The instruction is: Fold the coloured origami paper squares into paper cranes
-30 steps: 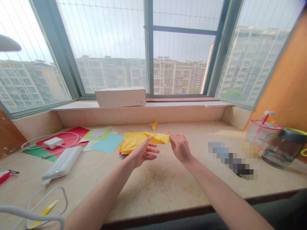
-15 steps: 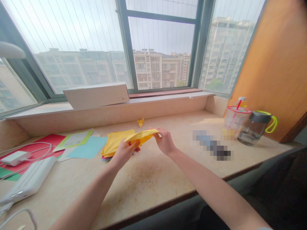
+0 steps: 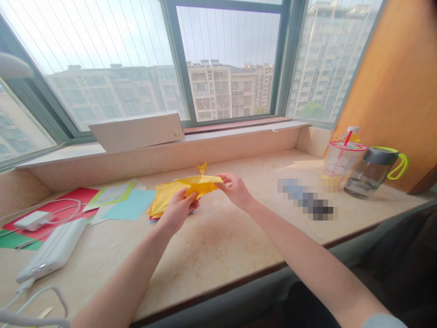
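Note:
A folded sheet of yellow paper (image 3: pixel 204 183) is held between my two hands, a little above the counter. My left hand (image 3: pixel 182 207) grips its left lower part, thumb on top and fingers curled beneath. The right end is pinched by the fingertips of my right hand (image 3: pixel 235 189). Partly hidden behind my left hand lies a stack of yellow paper (image 3: pixel 164 197), with darker coloured sheets showing under it. A small yellow folded paper figure (image 3: pixel 202 168) stands farther back, just beyond the held sheet.
On the left are coloured sheets (image 3: pixel 131 203), a white charger (image 3: pixel 34 220), cables and a white power bank (image 3: pixel 53 253). A white box (image 3: pixel 138 132) rests on the sill. At right stand a cup with a red straw (image 3: pixel 341 159), a water bottle (image 3: pixel 368 175) and a blurred-out item (image 3: pixel 307 198).
The held paper has opened slightly, its upper flap now apart from the lower part. Both hands keep their hold and have barely moved. The whole view has shifted a little.

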Tool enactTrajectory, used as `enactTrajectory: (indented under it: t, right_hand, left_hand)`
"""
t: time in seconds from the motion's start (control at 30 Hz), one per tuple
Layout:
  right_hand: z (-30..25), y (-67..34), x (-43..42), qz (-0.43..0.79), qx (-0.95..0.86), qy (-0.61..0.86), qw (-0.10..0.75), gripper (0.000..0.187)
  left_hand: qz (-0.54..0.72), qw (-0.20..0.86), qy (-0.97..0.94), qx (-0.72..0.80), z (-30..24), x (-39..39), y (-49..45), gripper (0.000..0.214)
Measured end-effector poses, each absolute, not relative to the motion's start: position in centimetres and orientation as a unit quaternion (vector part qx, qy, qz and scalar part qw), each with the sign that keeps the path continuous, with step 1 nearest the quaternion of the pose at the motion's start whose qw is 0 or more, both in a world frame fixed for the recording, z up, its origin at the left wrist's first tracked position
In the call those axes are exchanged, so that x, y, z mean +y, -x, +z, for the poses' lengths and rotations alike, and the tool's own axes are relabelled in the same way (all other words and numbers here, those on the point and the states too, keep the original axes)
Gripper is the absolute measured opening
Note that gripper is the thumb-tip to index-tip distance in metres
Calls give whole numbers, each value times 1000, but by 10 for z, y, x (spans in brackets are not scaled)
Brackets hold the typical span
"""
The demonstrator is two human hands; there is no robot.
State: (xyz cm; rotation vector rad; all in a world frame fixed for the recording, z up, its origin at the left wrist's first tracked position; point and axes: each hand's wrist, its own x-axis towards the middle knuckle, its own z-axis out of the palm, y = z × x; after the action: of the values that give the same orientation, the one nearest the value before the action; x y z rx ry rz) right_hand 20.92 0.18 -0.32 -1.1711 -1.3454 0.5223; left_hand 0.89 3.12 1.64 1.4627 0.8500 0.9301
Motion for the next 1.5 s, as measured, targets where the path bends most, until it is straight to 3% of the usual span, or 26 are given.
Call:
enactTrajectory:
  t: [0.13,0.23,0.37,0.47,0.67,0.77,0.87,1.0,1.17,1.5]
  right_hand:
    - [-6,-206,0,272,-589,496,577,41]
    - [-8,-204,0,326,-581,467,581,40]
    - [-10,-205,2,317,-557,477,601,26]
    - [-11,-207,3,281,-563,510,587,21]
    - [-4,-207,-3,254,-573,548,553,17]
    - [-1,-206,-7,243,-573,572,534,22]
    - [0,-202,-10,193,-595,588,512,22]
    - [0,-196,-15,165,-654,556,485,27]
    - [1,-196,-17,193,-676,513,493,24]
    - [5,-201,-19,184,-693,499,487,27]
  left_hand:
    - [394,607,-604,334,21,24,-11,43]
    - [392,554,-645,352,18,24,-12,48]
    - [489,256,-735,395,9,30,-8,78]
    - [502,24,-793,345,9,34,-3,98]
    - [545,-161,-778,268,23,27,3,99]
    - [507,-213,-792,264,27,20,1,82]
    - [422,-220,-844,248,25,15,-3,61]
    - [337,-141,-899,243,20,18,-2,35]
    - [342,-26,-876,340,18,27,7,14]
    - [426,47,-797,425,27,21,-1,42]
